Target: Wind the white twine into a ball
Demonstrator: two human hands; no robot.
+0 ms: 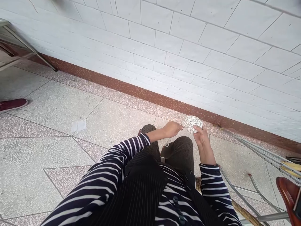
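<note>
A ball of white cord (192, 122) is held up in front of my knees, its strands wound over each other. My right hand (202, 138) grips it from below and the right, with the thumb across its front. At the ball's left edge, my left hand (172, 129) is closed, its fingertips pinched on the cord where it meets the ball. Below that hand, a small loop of whitish cord (167, 144) shows by my knee; whether it joins the ball cannot be made out.
A white tiled wall (164, 56) with a red-brown baseboard (131, 91) runs ahead. White paper (78, 125) lies on the speckled floor. Another person's red shoe (14, 105) and a metal-legged table (28, 47) are at left. At right are metal crutches (256, 147) and a metal-framed chair (256, 188).
</note>
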